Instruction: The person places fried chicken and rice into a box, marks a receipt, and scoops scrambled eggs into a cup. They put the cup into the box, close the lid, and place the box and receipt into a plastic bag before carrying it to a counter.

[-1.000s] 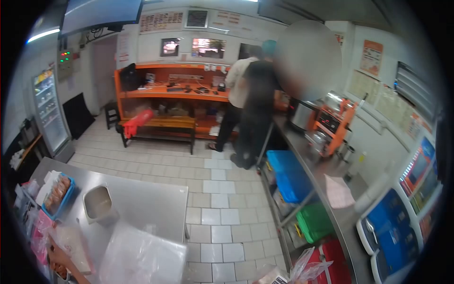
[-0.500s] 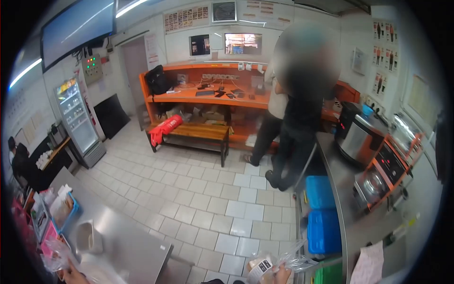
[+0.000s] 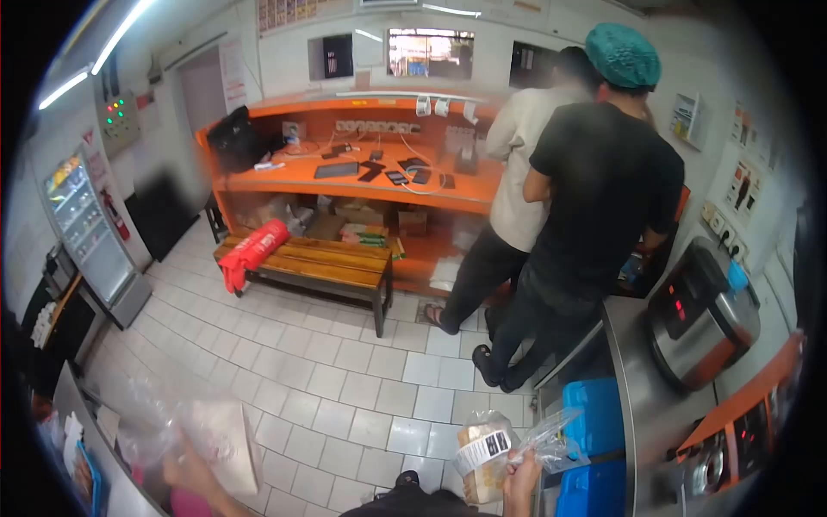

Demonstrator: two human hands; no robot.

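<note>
My right hand (image 3: pixel 521 474) is closed round the gathered neck of a clear plastic bag of sliced bread (image 3: pixel 485 472). A white label with black print sits on the bag, and its loose plastic end fans out to the right of my fingers. My left hand (image 3: pixel 191 472), blurred by motion, is closed on another clear plastic bag (image 3: pixel 148 422). Beside that hand is a large pale block-shaped pack (image 3: pixel 222 439) that seems to be in the same bag; its contents are not clear. Both hands are at the bottom of the view, above the tiled floor.
Two people stand ahead at the orange counter (image 3: pixel 469 194), one in a black shirt (image 3: pixel 603 181). A wooden bench (image 3: pixel 327 261) carries a red bundle (image 3: pixel 254 250). To the right are blue bins (image 3: pixel 594 422) and a steel counter (image 3: pixel 633 353) with a cooker (image 3: pixel 706 319).
The view has shifted nearer the orange counter. My left hand has raised its bag, and the pale pack now shows beside it. The bread bag in my right hand shows more fully.
</note>
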